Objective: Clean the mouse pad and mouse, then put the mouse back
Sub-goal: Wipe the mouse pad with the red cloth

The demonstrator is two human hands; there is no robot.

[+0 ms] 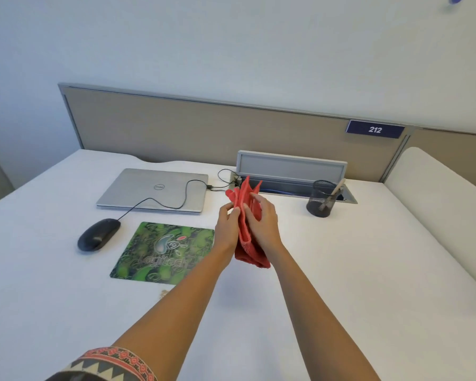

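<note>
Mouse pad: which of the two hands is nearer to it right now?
Left. The left hand pinches the red cloth just beyond the right edge of the mouse pad; the right hand is farther right, on the cloth's other side.

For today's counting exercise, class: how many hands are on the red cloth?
2. The left hand pinches the red cloth at its left; the right hand rests against its right side. No others visible.
</note>
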